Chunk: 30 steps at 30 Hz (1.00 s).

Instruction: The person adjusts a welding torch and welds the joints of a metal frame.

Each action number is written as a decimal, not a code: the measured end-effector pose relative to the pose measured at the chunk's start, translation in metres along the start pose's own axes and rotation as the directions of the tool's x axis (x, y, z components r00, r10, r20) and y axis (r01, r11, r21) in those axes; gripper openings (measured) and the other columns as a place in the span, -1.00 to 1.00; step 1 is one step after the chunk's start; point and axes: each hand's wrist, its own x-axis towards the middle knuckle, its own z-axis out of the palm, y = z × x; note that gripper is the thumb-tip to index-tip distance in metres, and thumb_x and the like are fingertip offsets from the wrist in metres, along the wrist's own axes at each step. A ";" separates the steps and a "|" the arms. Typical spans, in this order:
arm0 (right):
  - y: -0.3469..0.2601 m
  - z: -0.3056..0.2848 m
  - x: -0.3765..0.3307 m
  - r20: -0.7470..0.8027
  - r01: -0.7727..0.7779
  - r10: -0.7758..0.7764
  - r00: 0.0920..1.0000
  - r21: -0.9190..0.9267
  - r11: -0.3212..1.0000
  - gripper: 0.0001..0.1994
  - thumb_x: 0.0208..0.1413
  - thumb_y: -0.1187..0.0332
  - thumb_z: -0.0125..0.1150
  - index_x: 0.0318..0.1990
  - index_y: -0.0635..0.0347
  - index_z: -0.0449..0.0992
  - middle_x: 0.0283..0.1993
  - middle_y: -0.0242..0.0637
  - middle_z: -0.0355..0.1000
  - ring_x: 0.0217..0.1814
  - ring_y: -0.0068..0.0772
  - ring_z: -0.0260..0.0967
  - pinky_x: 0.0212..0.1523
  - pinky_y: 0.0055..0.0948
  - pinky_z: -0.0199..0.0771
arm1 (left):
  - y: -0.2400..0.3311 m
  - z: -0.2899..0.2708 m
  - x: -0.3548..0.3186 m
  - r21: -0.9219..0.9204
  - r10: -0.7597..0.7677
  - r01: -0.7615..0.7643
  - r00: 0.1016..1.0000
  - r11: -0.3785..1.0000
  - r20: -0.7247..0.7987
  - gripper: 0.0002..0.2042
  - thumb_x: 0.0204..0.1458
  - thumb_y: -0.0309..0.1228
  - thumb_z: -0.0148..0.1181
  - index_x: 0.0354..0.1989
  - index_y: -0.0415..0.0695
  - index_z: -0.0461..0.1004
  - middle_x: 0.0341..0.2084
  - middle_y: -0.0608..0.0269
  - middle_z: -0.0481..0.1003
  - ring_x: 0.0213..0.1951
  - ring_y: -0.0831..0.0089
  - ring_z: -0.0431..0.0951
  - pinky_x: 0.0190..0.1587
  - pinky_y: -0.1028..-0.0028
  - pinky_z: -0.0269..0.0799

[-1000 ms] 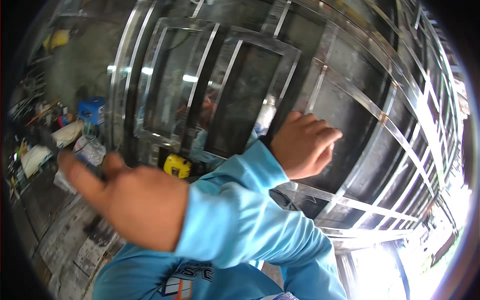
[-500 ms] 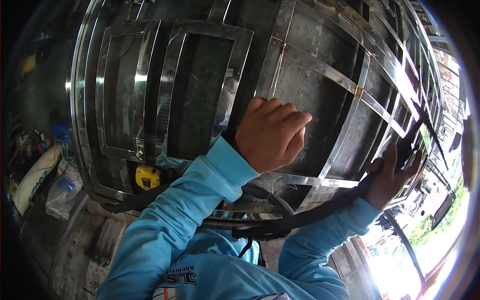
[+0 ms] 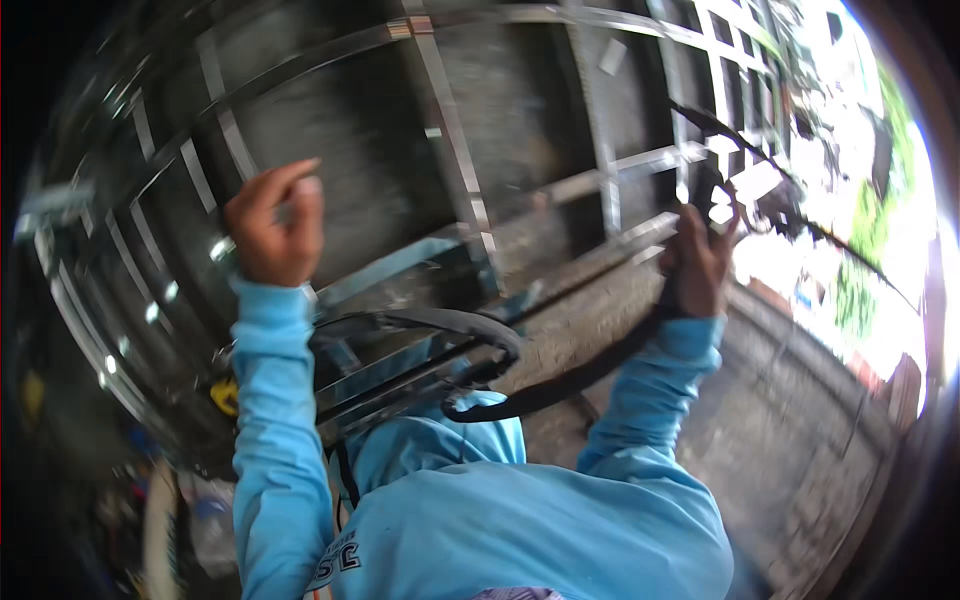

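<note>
My left hand (image 3: 278,228) is raised over a framework of shiny metal bars (image 3: 450,130), its fingers curled and thumb and forefinger near each other. Whatever it holds, if anything, cannot be made out through the blur. On the right, my right hand (image 3: 700,265) is closed round the end of a thick black cable (image 3: 590,385), with a dark torch-like tool at the fingers. A slender dark rod (image 3: 830,238) reaches past that hand toward the bright side. The cable sags across my front and loops (image 3: 440,320) near my lap.
A yellow and black tape measure (image 3: 225,397) sits beside my left forearm. At lower left are a long pale object (image 3: 160,520) and a clear plastic bag (image 3: 212,525). Grey concrete floor (image 3: 760,430) lies to the right, with bright daylight and greenery beyond.
The view has turned, and the framework shows at another angle. My left hand has swung left, away from the upright bar it was near. My right hand still grips the cable end.
</note>
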 end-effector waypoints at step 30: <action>-0.088 -0.013 -0.203 0.367 0.014 -0.157 0.917 0.365 0.931 -0.20 0.21 0.32 0.40 0.48 0.25 0.02 0.06 0.01 0.54 0.03 -0.25 0.55 0.07 -0.31 0.55 | 0.421 -0.311 -0.100 -0.345 0.745 -0.831 0.549 0.437 -0.378 -0.80 0.18 -0.31 0.13 -0.45 -0.14 0.46 -0.59 0.18 0.43 -0.60 0.33 0.37 -0.43 0.36 0.47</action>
